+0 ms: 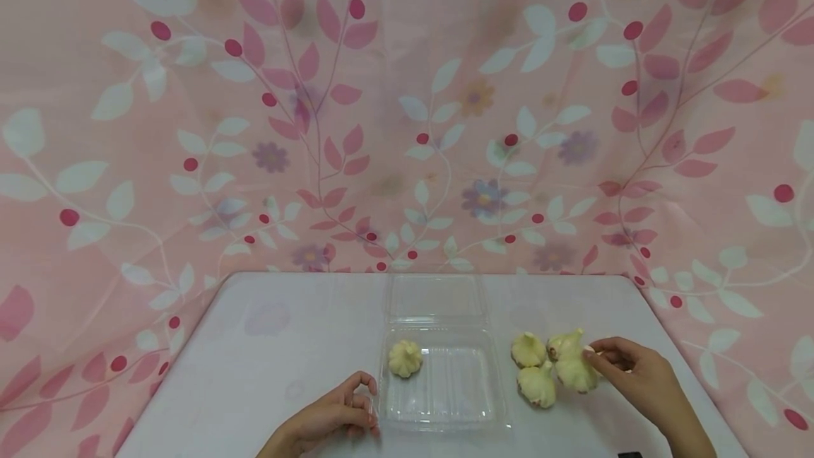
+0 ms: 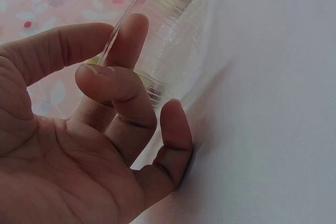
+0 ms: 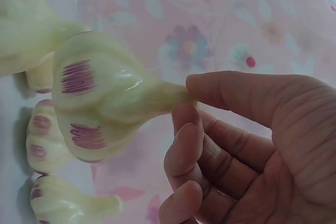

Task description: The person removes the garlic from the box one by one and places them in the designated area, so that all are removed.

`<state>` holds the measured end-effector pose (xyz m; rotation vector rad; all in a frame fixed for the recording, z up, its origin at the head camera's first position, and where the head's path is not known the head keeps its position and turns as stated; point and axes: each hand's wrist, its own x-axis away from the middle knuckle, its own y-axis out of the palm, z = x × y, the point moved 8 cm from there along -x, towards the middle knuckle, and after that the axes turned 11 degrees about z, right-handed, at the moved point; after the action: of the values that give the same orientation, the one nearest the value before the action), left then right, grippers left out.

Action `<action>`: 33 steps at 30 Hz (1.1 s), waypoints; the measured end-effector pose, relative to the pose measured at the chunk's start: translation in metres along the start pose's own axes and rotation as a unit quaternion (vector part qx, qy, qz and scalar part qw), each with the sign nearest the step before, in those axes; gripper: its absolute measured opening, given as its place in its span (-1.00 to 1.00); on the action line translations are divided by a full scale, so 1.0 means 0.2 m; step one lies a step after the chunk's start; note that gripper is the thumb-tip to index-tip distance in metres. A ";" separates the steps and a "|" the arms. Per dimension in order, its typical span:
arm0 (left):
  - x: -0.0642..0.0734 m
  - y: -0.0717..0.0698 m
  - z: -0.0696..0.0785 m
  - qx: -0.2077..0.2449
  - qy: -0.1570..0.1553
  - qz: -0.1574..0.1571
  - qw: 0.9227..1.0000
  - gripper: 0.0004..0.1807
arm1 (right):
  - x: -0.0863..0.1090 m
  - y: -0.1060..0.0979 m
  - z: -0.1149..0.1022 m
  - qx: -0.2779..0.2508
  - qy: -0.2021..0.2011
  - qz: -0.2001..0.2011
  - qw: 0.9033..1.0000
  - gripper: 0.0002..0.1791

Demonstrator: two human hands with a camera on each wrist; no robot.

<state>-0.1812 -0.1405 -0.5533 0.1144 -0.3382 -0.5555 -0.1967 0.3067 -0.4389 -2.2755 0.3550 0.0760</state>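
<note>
My right hand (image 1: 629, 370) pinches a garlic bulb (image 3: 100, 98) by its stem between thumb and fingertips. The bulb is pale yellow-green with purple streaks and hangs stem toward the hand in the right wrist view. Several more garlic bulbs (image 1: 537, 385) lie close together beside it, right of a clear plastic container (image 1: 445, 424). One garlic bulb (image 1: 405, 359) sits in the container's back left corner. At the container's left side, my left hand (image 1: 333, 408) pinches the rim (image 2: 109, 45) between thumb and index finger, the other fingers curled loosely below it.
The container's hinged lid (image 1: 436, 297) lies folded back toward the far table edge. A white cloth covers the table (image 1: 254, 352). Behind it hangs a pink curtain (image 1: 394, 112) with leaves and flowers. A small dark object (image 1: 629, 454) shows at the bottom edge.
</note>
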 end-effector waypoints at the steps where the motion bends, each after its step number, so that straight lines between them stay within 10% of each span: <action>1: 0.00 0.00 0.00 -0.001 0.000 -0.001 1.000 -0.56 | 0.00 0.00 0.01 0.001 -0.001 -0.001 1.000 -0.57; 33: 0.00 0.00 0.01 0.000 -0.001 0.000 1.000 -0.55 | 0.01 0.08 0.09 0.013 0.003 -0.035 0.999 -0.63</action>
<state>-0.1817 -0.1405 -0.5524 0.1130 -0.3405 -0.5559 -0.1984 0.3102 -0.4625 -2.2606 0.2780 0.0283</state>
